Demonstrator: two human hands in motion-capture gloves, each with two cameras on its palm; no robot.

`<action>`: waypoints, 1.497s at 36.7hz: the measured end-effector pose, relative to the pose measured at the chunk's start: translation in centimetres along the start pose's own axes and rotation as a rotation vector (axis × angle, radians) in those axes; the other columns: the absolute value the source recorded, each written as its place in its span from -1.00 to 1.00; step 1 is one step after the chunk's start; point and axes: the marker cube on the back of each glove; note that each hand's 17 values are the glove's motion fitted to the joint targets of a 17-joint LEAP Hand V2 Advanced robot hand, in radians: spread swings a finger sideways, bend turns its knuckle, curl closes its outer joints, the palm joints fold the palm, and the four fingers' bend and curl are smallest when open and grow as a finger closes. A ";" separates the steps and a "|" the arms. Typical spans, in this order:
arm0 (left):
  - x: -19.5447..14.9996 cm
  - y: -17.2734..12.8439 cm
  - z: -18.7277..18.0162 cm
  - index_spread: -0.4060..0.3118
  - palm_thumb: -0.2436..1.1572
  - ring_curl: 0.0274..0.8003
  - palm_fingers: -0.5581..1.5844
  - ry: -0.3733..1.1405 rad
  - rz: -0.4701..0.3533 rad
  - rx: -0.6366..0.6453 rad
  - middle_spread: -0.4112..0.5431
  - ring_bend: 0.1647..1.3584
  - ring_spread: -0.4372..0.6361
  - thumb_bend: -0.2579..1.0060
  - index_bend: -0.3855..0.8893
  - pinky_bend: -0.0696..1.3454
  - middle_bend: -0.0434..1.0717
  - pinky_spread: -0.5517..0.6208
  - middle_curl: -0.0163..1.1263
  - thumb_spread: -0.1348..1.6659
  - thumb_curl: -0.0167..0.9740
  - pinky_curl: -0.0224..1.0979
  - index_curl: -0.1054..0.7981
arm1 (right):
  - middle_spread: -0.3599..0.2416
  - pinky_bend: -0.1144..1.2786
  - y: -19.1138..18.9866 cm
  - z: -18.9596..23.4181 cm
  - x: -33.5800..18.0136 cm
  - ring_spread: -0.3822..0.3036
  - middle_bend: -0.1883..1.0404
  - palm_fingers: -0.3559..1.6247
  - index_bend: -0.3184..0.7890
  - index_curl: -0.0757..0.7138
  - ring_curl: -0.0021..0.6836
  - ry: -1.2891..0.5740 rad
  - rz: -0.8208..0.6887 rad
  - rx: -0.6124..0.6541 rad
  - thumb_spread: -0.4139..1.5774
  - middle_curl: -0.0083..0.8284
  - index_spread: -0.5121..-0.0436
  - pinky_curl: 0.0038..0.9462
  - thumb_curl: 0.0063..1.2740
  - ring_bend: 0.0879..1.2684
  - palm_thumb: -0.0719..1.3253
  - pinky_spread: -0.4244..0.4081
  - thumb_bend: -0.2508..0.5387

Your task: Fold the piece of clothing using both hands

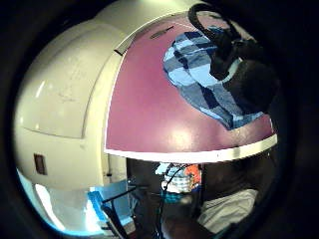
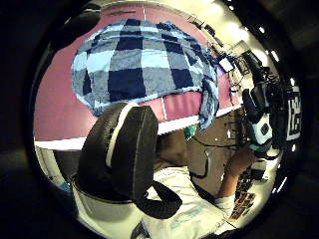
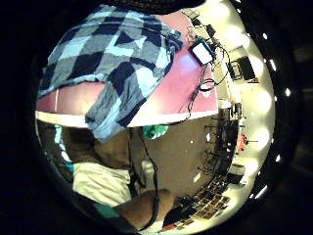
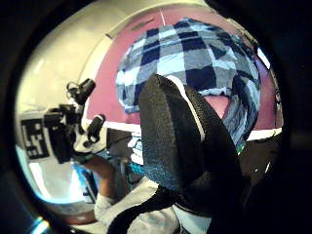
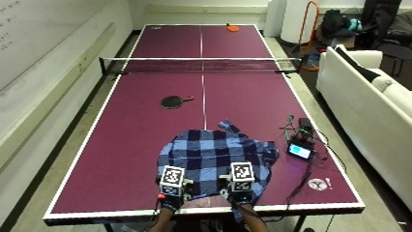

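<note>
A blue-and-white plaid shirt [image 5: 215, 154] lies crumpled on the maroon table-tennis table [image 5: 128, 145] near its front edge. One part of the shirt [image 3: 105, 122] hangs over that edge. My left hand [image 5: 170, 193] and right hand [image 5: 241, 191] hover side by side over the shirt's near hem. The left thumb side palm view shows the shirt [image 2: 144, 59] apart from my left thumb [image 2: 124, 149]. In the right thumb side palm view the shirt [image 4: 190, 53] likewise lies beyond my right thumb [image 4: 180, 141]. Neither hand holds cloth.
A black paddle [image 5: 174, 101] lies mid-table beyond the shirt, and an orange paddle [image 5: 232, 28] at the far end past the net [image 5: 203, 65]. A small screen device [image 5: 300, 151] with cables sits right of the shirt. A white sofa [image 5: 367, 96] stands to the right.
</note>
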 end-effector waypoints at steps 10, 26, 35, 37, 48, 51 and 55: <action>-0.5 -0.1 0.2 -0.15 -0.47 -0.45 0.08 0.028 -0.012 -0.016 -0.21 -0.34 -0.10 -0.52 -0.20 -0.21 -0.57 0.06 -0.62 0.14 -0.82 -0.52 -0.52 | 0.03 -0.27 0.4 -1.1 0.4 0.36 -0.28 -0.41 -0.15 -0.47 -0.69 0.039 0.002 -0.001 0.39 -0.62 -0.18 -0.63 -0.89 -0.75 -0.45 0.51 0.12; -0.4 -0.3 0.3 -0.19 -0.46 -0.33 0.03 0.046 -0.003 -0.039 -0.20 -0.30 -0.07 -0.61 -0.21 -0.20 -0.59 0.10 -0.48 0.39 -0.67 -0.39 -0.36 | 0.00 -0.25 0.3 -0.9 2.5 0.41 -0.29 -0.44 -0.18 -0.30 -0.52 0.061 0.000 0.007 0.61 -0.41 -0.38 -0.48 -0.79 -0.71 -0.45 0.60 -0.08; -0.2 -1.5 4.6 -0.19 -0.44 -0.29 -0.01 0.046 -0.010 -0.106 -0.17 -0.28 -0.05 -0.61 -0.20 -0.18 -0.66 0.12 -0.46 0.41 -0.61 -0.34 -0.31 | 0.02 -0.20 -1.3 5.1 5.1 0.42 -0.31 -0.47 -0.22 -0.28 -0.43 0.048 0.048 -0.075 0.61 -0.33 -0.37 -0.40 -0.73 -0.66 -0.43 0.60 -0.20; 0.0 -1.7 6.0 -0.19 -0.43 -0.28 -0.03 0.052 -0.007 -0.139 -0.14 -0.27 -0.04 -0.61 -0.20 -0.16 -0.67 0.13 -0.46 0.40 -0.59 -0.33 -0.30 | 0.02 -0.18 -1.5 7.0 5.6 0.40 -0.32 -0.47 -0.22 -0.29 -0.41 0.042 0.057 -0.119 0.61 -0.32 -0.36 -0.38 -0.72 -0.64 -0.42 0.59 -0.23; 0.4 -2.4 11.5 -0.12 -0.41 -0.25 -0.11 0.069 0.001 -0.230 -0.05 -0.23 0.02 -0.62 -0.20 -0.09 -0.65 0.14 -0.48 0.39 -0.53 -0.27 -0.26 | 0.06 -0.11 -1.5 11.5 7.0 0.27 -0.36 -0.49 -0.22 -0.30 -0.31 0.037 0.089 -0.238 0.61 -0.27 -0.30 -0.31 -0.67 -0.54 -0.37 0.45 -0.34; 0.2 -3.0 13.5 -0.09 -0.42 -0.25 -0.11 0.074 -0.005 -0.197 -0.03 -0.22 0.03 -0.63 -0.19 -0.08 -0.65 0.14 -0.49 0.38 -0.52 -0.27 -0.24 | 0.07 -0.08 -1.0 10.9 7.1 0.22 -0.37 -0.46 -0.23 -0.31 -0.28 0.017 0.088 -0.226 0.62 -0.26 -0.27 -0.31 -0.65 -0.50 -0.30 0.40 -0.31; -0.2 -3.2 13.4 -0.24 -0.40 -0.31 0.01 0.059 -0.038 -0.003 -0.18 -0.34 -0.04 -0.60 0.01 -0.18 -0.57 0.11 -0.46 0.43 -0.52 -0.30 -0.13 | 0.00 -0.03 1.5 6.3 6.1 0.11 -0.38 -0.26 -0.13 -0.27 -0.27 -0.023 0.057 -0.165 0.67 -0.26 -0.28 -0.31 -0.62 -0.42 -0.18 0.33 -0.22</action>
